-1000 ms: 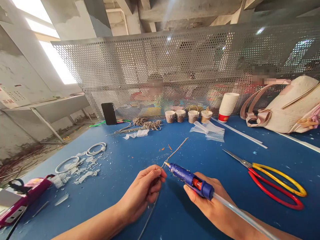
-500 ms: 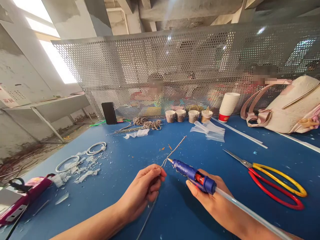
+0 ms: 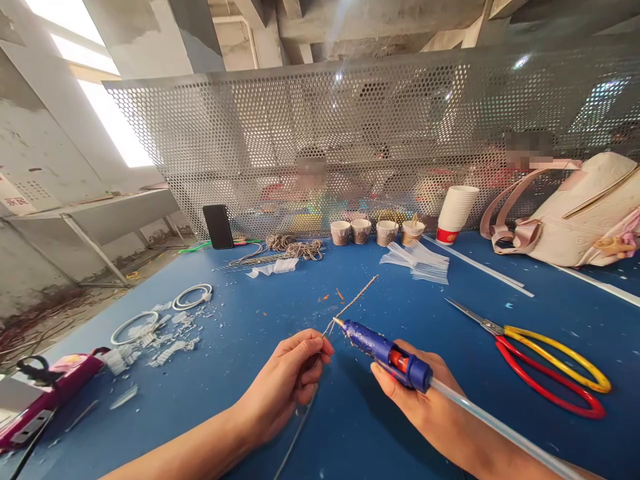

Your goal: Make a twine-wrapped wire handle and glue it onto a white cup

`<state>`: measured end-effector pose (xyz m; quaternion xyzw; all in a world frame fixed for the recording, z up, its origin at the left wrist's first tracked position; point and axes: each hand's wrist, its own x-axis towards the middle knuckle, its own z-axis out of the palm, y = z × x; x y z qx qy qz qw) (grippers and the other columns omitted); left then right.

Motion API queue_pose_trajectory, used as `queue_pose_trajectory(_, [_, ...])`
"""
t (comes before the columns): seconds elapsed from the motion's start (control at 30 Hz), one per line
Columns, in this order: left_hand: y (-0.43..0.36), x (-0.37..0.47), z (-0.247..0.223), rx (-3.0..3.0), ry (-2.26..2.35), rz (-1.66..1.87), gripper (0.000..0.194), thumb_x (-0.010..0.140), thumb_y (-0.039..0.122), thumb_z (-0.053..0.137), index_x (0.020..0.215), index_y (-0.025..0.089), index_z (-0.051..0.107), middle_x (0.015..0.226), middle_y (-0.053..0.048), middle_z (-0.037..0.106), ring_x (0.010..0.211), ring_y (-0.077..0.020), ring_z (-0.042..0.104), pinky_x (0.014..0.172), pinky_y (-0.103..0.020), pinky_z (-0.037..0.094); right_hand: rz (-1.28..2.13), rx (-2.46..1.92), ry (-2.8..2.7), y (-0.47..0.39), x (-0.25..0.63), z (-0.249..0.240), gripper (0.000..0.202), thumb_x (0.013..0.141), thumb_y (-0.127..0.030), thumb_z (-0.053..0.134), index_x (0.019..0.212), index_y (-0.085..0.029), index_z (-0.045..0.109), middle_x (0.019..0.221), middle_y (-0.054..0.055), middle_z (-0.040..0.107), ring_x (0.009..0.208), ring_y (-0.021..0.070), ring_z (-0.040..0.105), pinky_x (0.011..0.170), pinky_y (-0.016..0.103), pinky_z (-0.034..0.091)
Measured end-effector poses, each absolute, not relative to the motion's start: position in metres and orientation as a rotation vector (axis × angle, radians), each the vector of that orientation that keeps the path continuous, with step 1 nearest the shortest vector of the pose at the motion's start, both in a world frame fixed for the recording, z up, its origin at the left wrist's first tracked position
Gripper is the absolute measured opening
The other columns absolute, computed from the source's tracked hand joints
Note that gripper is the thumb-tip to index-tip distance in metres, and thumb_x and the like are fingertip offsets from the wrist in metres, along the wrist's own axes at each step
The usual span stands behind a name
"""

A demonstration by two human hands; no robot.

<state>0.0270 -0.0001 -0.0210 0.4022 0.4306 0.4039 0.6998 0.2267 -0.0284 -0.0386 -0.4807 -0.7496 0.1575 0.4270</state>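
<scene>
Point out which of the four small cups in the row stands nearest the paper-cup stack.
The rightmost small cup, at the row's end toward the paper-cup stack; the other three stand farther left.

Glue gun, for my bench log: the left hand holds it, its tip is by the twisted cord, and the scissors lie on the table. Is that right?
One slip: the head view shows the glue gun in the right hand, not the left hand. The rest stands: its tip is by the twisted cord, and the scissors lie on the table.
</scene>
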Motion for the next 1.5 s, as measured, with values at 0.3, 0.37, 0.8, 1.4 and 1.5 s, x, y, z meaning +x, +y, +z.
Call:
queue_pose_trajectory(0.3, [0.002, 0.0254, -0.0215, 0.892, 0.983, 0.904, 0.017, 0.08, 0.028, 0.057, 0.073, 0.013, 0.06, 0.06, 0.003, 0.044, 0.045, -0.0035, 0.023, 0.037, -0.015, 0.013, 0.366, -1.22, -1.854, -0.0268, 0.2277, -0.0399, 0.029, 0.089, -0.037, 0.046, 0.064, -0.024, 0.05, 0.048, -0.005, 0.054, 0.044, 0.0131, 0.055, 0.045, 0.021, 0.042])
queue_pose_trajectory(0.37, [0.0016, 0.0255, -0.0218, 0.89, 0.982, 0.902, 0.017, 0.079, 0.028, 0.057, 0.073, 0.013, 0.06, 0.061, 0.003, 0.045, 0.045, -0.0033, 0.022, 0.037, -0.016, 0.014, 0.385, -1.211, -1.875, -0.0275, 0.227, -0.0402, 0.029, 0.089, -0.037, 0.045, 0.064, -0.024, 0.049, 0.047, -0.005, 0.053, 0.042, 0.0125, 0.054, 0.045, 0.021, 0.043])
queue_pose_trajectory(0.8, [0.0006, 0.0272, -0.0199, 0.886, 0.987, 0.904, 0.019, 0.076, 0.032, 0.062, 0.072, 0.014, 0.059, 0.052, 0.007, 0.038, 0.043, -0.0035, 0.019, 0.037, -0.016, 0.012, 0.376, -1.285, -1.872, -0.0287, 0.2264, -0.0399, 0.03, 0.09, -0.041, 0.043, 0.069, -0.024, 0.056, 0.054, -0.002, 0.062, 0.048, 0.0149, 0.059, 0.052, 0.023, 0.048])
queue_pose_trajectory(1.4, [0.001, 0.027, -0.0198, 0.883, 0.971, 0.904, 0.021, 0.075, 0.033, 0.065, 0.073, 0.014, 0.058, 0.057, 0.006, 0.04, 0.044, -0.0031, 0.021, 0.037, -0.016, 0.011, 0.445, -1.204, -1.94, -0.0317, 0.2233, -0.0431, 0.03, 0.09, -0.039, 0.041, 0.067, -0.023, 0.052, 0.052, -0.002, 0.057, 0.045, 0.0135, 0.054, 0.05, 0.024, 0.045])
queue_pose_trajectory(1.5, [0.0011, 0.0269, -0.0202, 0.879, 0.973, 0.898, 0.022, 0.074, 0.033, 0.066, 0.071, 0.014, 0.058, 0.057, 0.005, 0.04, 0.044, -0.0031, 0.021, 0.037, -0.016, 0.011, 0.449, -1.201, -1.963, -0.0322, 0.2221, -0.0446, 0.031, 0.09, -0.038, 0.04, 0.067, -0.023, 0.053, 0.054, -0.001, 0.059, 0.048, 0.0142, 0.056, 0.052, 0.024, 0.046])
